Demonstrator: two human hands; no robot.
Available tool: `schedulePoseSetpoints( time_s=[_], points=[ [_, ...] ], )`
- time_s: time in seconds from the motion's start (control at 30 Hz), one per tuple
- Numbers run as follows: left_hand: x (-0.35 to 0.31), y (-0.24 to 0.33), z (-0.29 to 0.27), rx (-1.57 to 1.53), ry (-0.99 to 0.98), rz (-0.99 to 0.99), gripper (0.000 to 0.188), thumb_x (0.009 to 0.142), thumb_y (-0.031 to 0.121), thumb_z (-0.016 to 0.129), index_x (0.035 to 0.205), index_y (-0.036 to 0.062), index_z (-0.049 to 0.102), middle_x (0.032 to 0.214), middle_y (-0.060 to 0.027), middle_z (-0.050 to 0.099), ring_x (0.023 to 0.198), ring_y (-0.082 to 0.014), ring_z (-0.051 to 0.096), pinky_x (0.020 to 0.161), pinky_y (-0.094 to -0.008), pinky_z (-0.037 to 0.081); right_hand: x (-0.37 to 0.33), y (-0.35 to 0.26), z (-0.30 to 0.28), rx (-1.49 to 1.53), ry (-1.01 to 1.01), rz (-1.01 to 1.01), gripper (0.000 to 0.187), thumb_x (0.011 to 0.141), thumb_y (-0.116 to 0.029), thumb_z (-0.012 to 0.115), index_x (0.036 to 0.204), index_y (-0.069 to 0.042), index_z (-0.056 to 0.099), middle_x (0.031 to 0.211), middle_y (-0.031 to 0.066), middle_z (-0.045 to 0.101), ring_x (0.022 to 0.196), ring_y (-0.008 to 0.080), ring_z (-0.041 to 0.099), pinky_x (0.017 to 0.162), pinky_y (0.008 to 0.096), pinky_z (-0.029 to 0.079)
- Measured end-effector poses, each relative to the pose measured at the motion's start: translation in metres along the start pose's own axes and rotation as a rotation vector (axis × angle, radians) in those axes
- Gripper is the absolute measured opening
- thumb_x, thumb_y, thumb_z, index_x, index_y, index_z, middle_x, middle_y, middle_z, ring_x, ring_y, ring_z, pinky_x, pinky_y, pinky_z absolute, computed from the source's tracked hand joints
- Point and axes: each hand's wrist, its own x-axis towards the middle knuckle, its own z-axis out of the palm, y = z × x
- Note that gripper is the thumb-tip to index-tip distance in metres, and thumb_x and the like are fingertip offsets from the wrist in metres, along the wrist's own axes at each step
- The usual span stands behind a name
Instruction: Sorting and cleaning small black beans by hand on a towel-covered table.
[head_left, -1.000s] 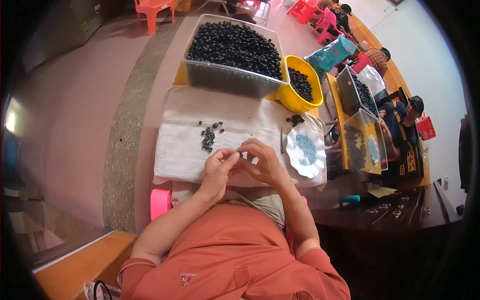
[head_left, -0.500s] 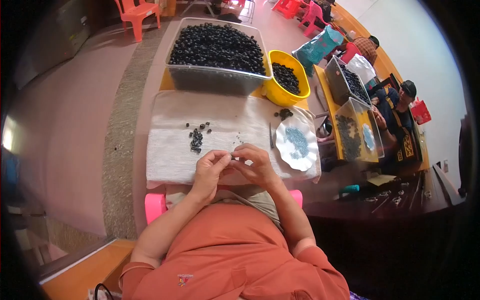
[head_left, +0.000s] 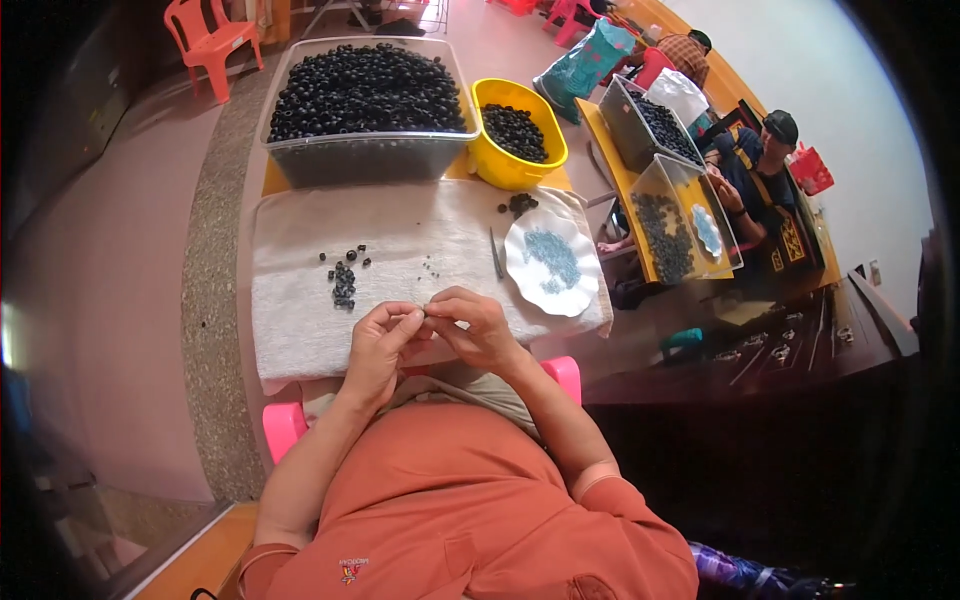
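Orange shirt [head_left: 430,500] bears a small lettered emblem [head_left: 349,571], while the left hand [head_left: 378,345] and right hand [head_left: 475,330] pinch a small dark piece [head_left: 423,311] between their meeting fingertips.

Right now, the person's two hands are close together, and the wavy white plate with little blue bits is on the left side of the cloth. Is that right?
Not quite: the wavy white plate with little blue bits is on the right side of the cloth, as the head view shows. The left hand and right hand are close together.
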Motion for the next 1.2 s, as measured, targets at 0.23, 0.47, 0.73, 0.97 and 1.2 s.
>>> schedulePoseSetpoints(
  time_s=[0.23,0.47,0.73,0.97,1.2],
  points=[
    [-0.001,-0.003,-0.001,-0.076,-0.003,-0.043,0.009,0.093,0.011,0.064,0.101,0.0065,0.064,0.091,-0.0049,0.068,0.082,-0.0136,0.066,0.074,-0.0295,0.057,-0.006,0.002,0.0,0.051,0.037,-0.036,0.02,0.079,0.003,0.072,0.098,-0.001,0.066,0.091,0.0127,0.067,0.079,0.0243,0.067,0.065,0.0298,0.052],
    [-0.002,0.0,0.0,-0.111,-0.003,-0.037,0.013,0.089,0.003,0.066,0.1,0.0073,0.061,0.095,-0.0038,0.065,0.084,-0.0137,0.065,0.076,-0.0282,0.057,-0.008,-0.003,0.001,0.045,0.04,-0.028,0.028,0.076,0.001,0.075,0.103,-0.004,0.067,0.097,0.0123,0.065,0.079,0.0224,0.066,0.062,0.0293,0.051],
    [-0.003,0.004,0.002,-0.103,0.006,-0.07,0.017,0.086,0.0,0.068,0.1,0.0071,0.059,0.094,-0.0044,0.065,0.083,-0.014,0.065,0.074,-0.0269,0.056,-0.006,-0.008,0.002,0.012,0.066,-0.077,0.028,0.076,0.001,0.073,0.102,-0.004,0.066,0.098,0.0116,0.063,0.078,0.0215,0.065,0.061,0.0293,0.051],
    [-0.005,0.006,0.008,-0.11,-0.02,-0.108,0.014,0.087,0.003,0.068,0.099,0.005,0.061,0.094,-0.0058,0.065,0.082,-0.0145,0.065,0.072,-0.0261,0.056,-0.009,-0.011,0.002,0.056,0.048,-0.002,0.024,0.077,0.002,0.071,0.1,-0.002,0.063,0.097,0.0115,0.063,0.073,0.0192,0.065,0.06,0.028,0.052],
    [-0.002,0.001,0.001,-0.05,0.023,-0.099,0.011,0.087,0.003,0.068,0.096,0.0045,0.062,0.088,-0.0061,0.065,0.08,-0.0146,0.065,0.072,-0.0264,0.056,-0.013,-0.004,-0.049,-0.129,0.122,0.104,0.02,0.077,0.008,0.069,0.094,-0.001,0.065,0.09,0.0118,0.066,0.072,0.0159,0.064,0.06,0.0252,0.051]
  ],
)
